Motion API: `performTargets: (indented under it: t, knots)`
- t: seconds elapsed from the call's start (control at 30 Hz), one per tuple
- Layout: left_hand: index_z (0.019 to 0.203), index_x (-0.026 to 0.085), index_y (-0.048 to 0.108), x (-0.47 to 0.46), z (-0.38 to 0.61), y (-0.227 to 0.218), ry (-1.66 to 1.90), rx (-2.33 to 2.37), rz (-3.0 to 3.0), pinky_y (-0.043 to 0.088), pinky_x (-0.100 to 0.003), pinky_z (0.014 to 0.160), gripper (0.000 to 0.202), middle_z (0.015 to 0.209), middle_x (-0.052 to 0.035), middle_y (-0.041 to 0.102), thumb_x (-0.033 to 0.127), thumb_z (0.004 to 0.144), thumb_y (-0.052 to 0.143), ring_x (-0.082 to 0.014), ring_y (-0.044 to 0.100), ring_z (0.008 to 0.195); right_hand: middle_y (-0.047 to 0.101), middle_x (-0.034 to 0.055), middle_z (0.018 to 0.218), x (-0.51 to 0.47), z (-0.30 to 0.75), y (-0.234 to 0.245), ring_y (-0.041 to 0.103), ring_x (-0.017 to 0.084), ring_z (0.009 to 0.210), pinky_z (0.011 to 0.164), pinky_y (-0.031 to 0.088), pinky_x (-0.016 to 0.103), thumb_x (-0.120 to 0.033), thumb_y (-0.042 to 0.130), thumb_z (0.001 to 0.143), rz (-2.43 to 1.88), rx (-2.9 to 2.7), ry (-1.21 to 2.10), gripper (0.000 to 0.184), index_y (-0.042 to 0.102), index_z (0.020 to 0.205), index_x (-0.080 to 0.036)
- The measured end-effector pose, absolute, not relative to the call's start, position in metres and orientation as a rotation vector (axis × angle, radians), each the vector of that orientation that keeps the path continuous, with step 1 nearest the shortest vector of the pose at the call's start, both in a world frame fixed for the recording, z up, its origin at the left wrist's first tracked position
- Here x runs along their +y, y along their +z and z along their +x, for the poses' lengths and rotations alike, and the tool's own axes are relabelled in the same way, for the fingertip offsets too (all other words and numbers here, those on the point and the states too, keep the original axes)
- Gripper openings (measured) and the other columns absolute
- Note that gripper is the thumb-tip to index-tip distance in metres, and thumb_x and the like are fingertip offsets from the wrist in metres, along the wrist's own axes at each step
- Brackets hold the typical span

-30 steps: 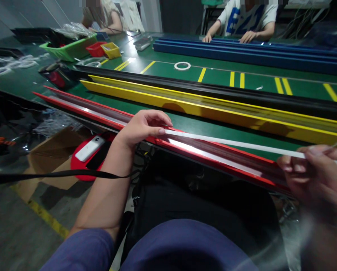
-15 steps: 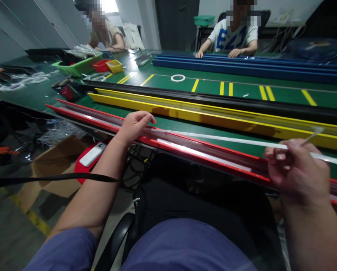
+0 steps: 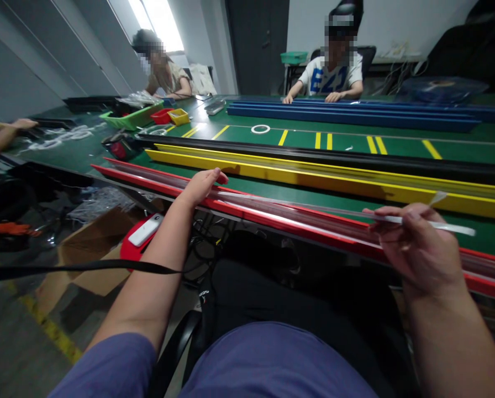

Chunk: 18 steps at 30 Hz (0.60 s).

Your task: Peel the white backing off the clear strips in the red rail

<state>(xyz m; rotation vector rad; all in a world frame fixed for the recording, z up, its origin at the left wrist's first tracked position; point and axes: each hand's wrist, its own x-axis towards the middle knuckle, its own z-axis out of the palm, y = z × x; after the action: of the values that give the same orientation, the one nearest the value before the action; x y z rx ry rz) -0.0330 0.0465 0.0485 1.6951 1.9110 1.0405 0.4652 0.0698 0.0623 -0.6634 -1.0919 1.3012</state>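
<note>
A long red channel [image 3: 268, 216] lies along the table edge in front of me, its open trough facing up. My left hand [image 3: 201, 187] is on the channel towards its left end, fingers curled over it and partly hidden. A thin white strip [image 3: 314, 208] runs from beside that hand to the right, stretched just above the channel. My right hand [image 3: 425, 243] pinches the strip between thumb and fingers over the channel's right part. The strip's loose end sticks out past the right hand, and a small pale tab rises behind the fingers.
Behind the red channel lie a yellow channel [image 3: 272, 168] and a black one [image 3: 314, 153]. Blue channels [image 3: 334, 115] lie before a co-worker. A white tape ring [image 3: 260, 129], a green basket [image 3: 137, 117] and small bins [image 3: 178, 116] stand farther back. A phone [image 3: 146, 229] rests on a red stool.
My right hand has shifted slightly left and up with the strip, which has twisted edge-on along its middle. The left hand stays at the channel. My view has tilted up a little.
</note>
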Motion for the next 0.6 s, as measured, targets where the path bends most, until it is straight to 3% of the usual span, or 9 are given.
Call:
performTargets:
  t: [0.1, 0.17, 0.33, 0.47, 0.6]
  knots:
    - [0.093, 0.015, 0.078, 0.047, -0.034, 0.048, 1.092, 1.887, 1.65, 0.054, -0.04, 0.101, 0.086, 0.102, -0.0142, 0.079, 0.087, 0.09, 0.032, -0.0291, 0.071, 0.101, 0.077, 0.0038, 0.086, 0.058, 0.47, 0.062, 0.077, 0.022, 0.083, 0.09, 0.065, 0.041, -0.035, 0.08, 0.084, -0.639, -1.154, 1.302, 0.024, 0.061, 0.082, -0.021]
    - [0.093, 0.015, 0.077, 0.048, -0.035, 0.048, 1.102, 1.874, 1.642, 0.055, -0.041, 0.098, 0.085, 0.101, -0.0147, 0.079, 0.087, 0.09, 0.033, -0.0296, 0.071, 0.101, 0.076, 0.003, 0.086, 0.051, 0.471, 0.065, 0.077, 0.021, 0.084, 0.095, 0.063, 0.044, -0.035, 0.078, 0.087, -0.627, -1.182, 1.288, 0.022, 0.061, 0.083, -0.022]
    - [0.093, 0.015, 0.077, 0.051, -0.036, 0.046, 1.101, 1.871, 1.62, 0.054, -0.042, 0.1, 0.083, 0.1, -0.0141, 0.079, 0.088, 0.089, 0.036, -0.0295, 0.072, 0.1, 0.076, 0.0046, 0.087, 0.043, 0.471, 0.082, 0.076, 0.024, 0.079, 0.07, 0.067, 0.037, -0.034, 0.082, 0.084, -0.664, -1.162, 1.163, 0.022, 0.063, 0.085, -0.021]
    - [0.094, 0.014, 0.077, 0.051, -0.039, 0.043, 1.105, 1.86, 1.61, 0.054, -0.042, 0.1, 0.08, 0.102, -0.0148, 0.079, 0.086, 0.089, 0.041, -0.0297, 0.072, 0.102, 0.076, 0.0082, 0.083, 0.04, 0.475, 0.094, 0.075, 0.024, 0.07, 0.052, 0.062, 0.029, -0.034, 0.089, 0.076, -0.653, -1.137, 1.098, 0.031, 0.063, 0.079, -0.017]
    - [0.095, 0.015, 0.077, 0.051, -0.042, 0.041, 1.093, 1.877, 1.61, 0.053, -0.043, 0.102, 0.079, 0.102, -0.0143, 0.079, 0.086, 0.088, 0.042, -0.03, 0.072, 0.103, 0.076, 0.0096, 0.082, 0.041, 0.486, 0.097, 0.075, 0.025, 0.068, 0.048, 0.058, 0.026, -0.033, 0.092, 0.071, -0.689, -1.111, 1.052, 0.035, 0.061, 0.076, -0.016]
